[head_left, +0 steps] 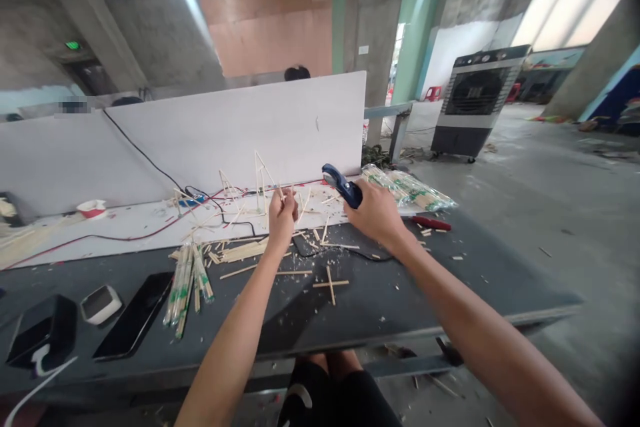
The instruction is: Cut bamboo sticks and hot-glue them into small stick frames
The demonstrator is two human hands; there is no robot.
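Note:
My left hand [283, 213] is closed on a thin wooden stick, its fingers pinched together over the back of the worktable. In my right hand [376, 211] I grip a dark blue hand cutter [342, 185], its curved head pointing up and left, a short way apart from my left hand. Just behind my left hand stands a thin triangular stick frame [261, 180]. A smaller stick frame [227, 185] is to its left. Two sticks form a cross [331, 284] on the dark tabletop nearer to me.
Packs of sticks in plastic [186, 287] lie left, near a phone [134, 315] and a black box [43, 332]. More packs [410, 188] and a red-handled tool [431, 223] are right. A white partition [240, 133] stands behind. Cables and offcuts litter the table.

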